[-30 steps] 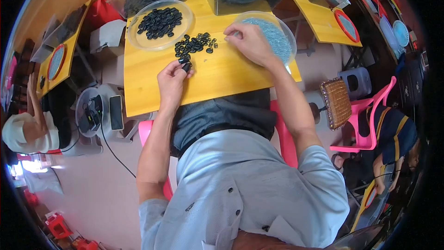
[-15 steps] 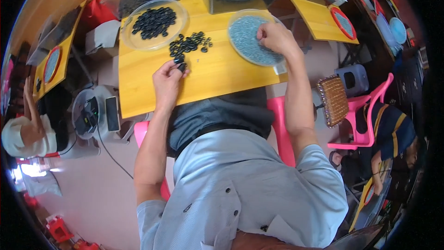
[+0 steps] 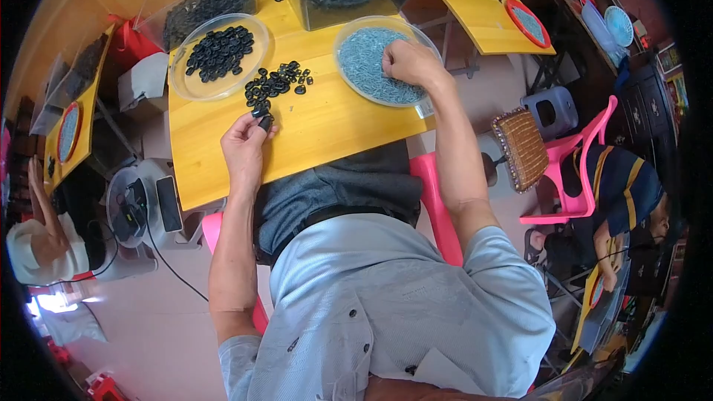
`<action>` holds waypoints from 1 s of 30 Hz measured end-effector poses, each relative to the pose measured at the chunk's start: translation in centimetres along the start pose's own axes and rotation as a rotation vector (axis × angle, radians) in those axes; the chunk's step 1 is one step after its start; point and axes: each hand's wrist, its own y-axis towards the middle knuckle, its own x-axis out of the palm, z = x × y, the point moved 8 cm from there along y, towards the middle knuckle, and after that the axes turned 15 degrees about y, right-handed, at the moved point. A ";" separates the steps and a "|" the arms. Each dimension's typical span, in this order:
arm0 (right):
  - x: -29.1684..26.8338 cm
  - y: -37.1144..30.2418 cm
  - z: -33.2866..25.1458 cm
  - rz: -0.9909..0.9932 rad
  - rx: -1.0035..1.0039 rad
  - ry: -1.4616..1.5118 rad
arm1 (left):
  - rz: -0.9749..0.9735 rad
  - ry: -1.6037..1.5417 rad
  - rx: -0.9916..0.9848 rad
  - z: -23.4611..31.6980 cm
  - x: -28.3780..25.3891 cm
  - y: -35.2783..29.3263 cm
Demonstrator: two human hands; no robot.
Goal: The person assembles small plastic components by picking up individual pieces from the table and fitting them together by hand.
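My left hand (image 3: 245, 150) is above the front of the yellow table, its thumb and index finger pinched together. Black covers the tips of those fingers, and a small black plastic piece (image 3: 270, 118) seems to sit between them. Just beyond lies a loose heap of small black plastic pieces (image 3: 276, 83). My right hand (image 3: 413, 63) reaches over a round clear tray (image 3: 349, 87) full of thin silvery metal pins or screws (image 3: 371, 59). Its fingers are curled together at the pile, and their tips are hidden, so what they grip cannot be made out.
A round clear tray (image 3: 178, 78) of black pieces stands at the left of the yellow table (image 3: 215, 163). Clear bins (image 3: 349, 4) of black parts line its back. Other people sit at tables on both sides. A pink chair (image 3: 587, 171) and cushioned stool (image 3: 520, 148) stand right.
The whole view has shifted, with the table now further left. My right hand stays over the pins, and my left hand keeps its pinch near the black heap.
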 end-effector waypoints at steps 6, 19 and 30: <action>0.6 0.4 0.1 -0.007 -0.002 0.003 | -0.019 -0.003 0.029 -0.2 0.0 0.2; -1.1 -0.1 -2.6 0.054 -0.140 0.399 | -0.017 -0.004 0.037 0.3 0.2 0.1; 1.4 -0.5 -7.4 0.007 -0.237 0.699 | -0.033 -0.071 0.044 0.0 0.1 0.0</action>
